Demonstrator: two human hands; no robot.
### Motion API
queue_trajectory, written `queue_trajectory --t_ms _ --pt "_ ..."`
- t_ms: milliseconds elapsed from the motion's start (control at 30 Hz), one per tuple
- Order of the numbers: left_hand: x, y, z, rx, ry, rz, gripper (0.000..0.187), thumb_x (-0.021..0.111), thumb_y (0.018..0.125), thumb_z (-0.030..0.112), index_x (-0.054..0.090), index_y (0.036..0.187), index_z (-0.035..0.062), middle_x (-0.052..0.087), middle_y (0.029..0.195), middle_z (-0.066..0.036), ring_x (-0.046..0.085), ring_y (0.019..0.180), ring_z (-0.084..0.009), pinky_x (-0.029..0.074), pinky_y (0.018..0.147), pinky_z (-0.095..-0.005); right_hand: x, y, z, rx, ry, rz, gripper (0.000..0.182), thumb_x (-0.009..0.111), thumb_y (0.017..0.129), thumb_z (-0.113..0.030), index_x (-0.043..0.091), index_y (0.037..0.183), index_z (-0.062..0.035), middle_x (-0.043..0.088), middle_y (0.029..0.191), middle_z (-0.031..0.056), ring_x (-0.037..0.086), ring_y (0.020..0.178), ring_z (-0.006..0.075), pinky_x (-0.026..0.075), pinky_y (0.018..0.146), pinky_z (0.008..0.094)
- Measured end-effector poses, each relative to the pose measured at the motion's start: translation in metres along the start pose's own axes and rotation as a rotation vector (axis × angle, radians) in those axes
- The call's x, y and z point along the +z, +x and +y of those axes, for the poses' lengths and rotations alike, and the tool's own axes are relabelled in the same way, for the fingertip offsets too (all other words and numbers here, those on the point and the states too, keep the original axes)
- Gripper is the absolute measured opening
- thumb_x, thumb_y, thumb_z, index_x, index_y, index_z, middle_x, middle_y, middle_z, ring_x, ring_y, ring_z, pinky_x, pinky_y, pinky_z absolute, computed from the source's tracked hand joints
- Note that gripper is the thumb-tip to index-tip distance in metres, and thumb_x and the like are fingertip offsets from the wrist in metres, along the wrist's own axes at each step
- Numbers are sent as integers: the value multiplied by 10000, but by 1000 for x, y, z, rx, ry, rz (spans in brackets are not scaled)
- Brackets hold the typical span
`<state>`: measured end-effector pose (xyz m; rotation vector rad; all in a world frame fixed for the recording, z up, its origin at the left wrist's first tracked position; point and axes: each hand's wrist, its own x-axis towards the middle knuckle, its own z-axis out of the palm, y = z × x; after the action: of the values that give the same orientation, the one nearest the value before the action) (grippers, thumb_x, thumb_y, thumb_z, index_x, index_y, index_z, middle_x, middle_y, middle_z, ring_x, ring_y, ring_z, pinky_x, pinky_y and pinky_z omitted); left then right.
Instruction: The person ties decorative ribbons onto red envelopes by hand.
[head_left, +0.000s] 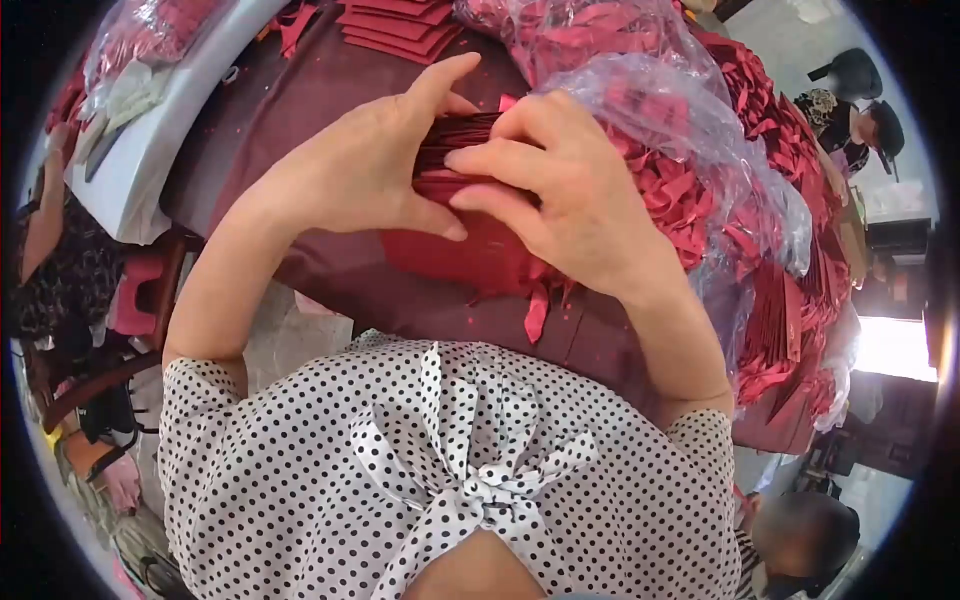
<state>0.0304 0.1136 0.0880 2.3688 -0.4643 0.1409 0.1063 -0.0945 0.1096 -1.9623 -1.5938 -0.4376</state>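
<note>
A stack of thin, dark red folded-paper pieces (436,152) stands on edge between my two hands, above the table. My left hand (350,165) curves around the stack's left end, with the fingers at the far side and the thumb at the near side. My right hand (575,190) reaches over the stack from the right, its bent fingers pressed on the edges. Part of the stack is hidden by the right fingers. Under my hands lies a flat red piece (460,262), with a short red ribbon (537,312) at its near right corner.
Red flat pieces (400,28) are fanned out at the far side of the dark red tablecloth (290,130). Clear plastic (650,95) covers a heap of red ribbons (690,215) at right. A white table (140,170) stands at left. Other people sit at right and left.
</note>
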Motion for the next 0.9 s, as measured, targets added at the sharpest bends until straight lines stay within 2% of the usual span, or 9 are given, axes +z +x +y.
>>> queue_trajectory --t_ms 133,300,400,433,567,667,700,833,900 --pt "-2 3 -3 -9 -50 -25 1068 835 546 128 246 1436 73 534 1208 -166 537 1131 -331 431 962 -376 17 1 -3 -10 112 -20 127 711 744 -132 642 836 -77 572 841 44 547 836 233 453 760 322" --pt "-9 11 9 29 54 -190 854 801 558 202 442 1311 21 521 1172 -144 537 1094 -338 432 949 -384 -18 -42 15 535 363 271 50 591 886 -70 598 904 -23 629 769 80 612 673 159 482 638 271" --pt "-8 11 4 48 95 -190 889 822 539 180 425 1320 32 518 1198 -146 531 1126 -315 419 968 -379 -31 -43 5 490 295 83 70 637 844 -79 607 885 -30 621 779 74 614 700 174 484 646 276" --pt "-6 13 1 61 80 -162 872 822 562 197 419 1311 4 521 1197 -159 523 1133 -314 418 972 -373 -24 -36 4 238 140 41 131 682 805 -136 614 872 -45 617 808 82 612 759 228 489 681 324" --pt "-6 16 10 0 -40 -180 821 814 614 227 415 1289 -16 513 1193 -154 496 1153 -304 405 987 -357 23 -8 -8 -14 137 78 173 694 744 -194 603 849 -91 564 849 79 540 811 272 446 742 368" --pt "-7 17 8 -4 -63 -287 723 766 686 216 427 1289 7 508 1166 -132 483 1149 -305 400 976 -364 21 -5 -1 18 233 100 148 685 747 -157 601 839 -76 577 819 82 547 799 275 448 734 372" --pt "-3 15 6 151 115 -229 616 714 740 192 450 1269 19 504 1141 -121 475 1142 -305 400 960 -374 15 -14 0 117 326 160 116 677 785 -114 604 851 -54 605 827 95 590 786 254 470 712 342" --pt "0 16 7 107 114 -280 679 686 718 105 411 1332 10 484 1184 -160 486 1125 -340 403 959 -378 -35 -78 16 642 557 482 93 615 884 -47 565 954 -12 612 798 1 586 765 70 476 692 218" --pt "0 19 8 130 131 -276 654 686 708 103 427 1301 5 499 1159 -167 503 1099 -349 416 934 -386 -47 -129 37 863 256 175 125 620 879 -61 559 960 13 625 804 41 587 730 100 476 677 224"
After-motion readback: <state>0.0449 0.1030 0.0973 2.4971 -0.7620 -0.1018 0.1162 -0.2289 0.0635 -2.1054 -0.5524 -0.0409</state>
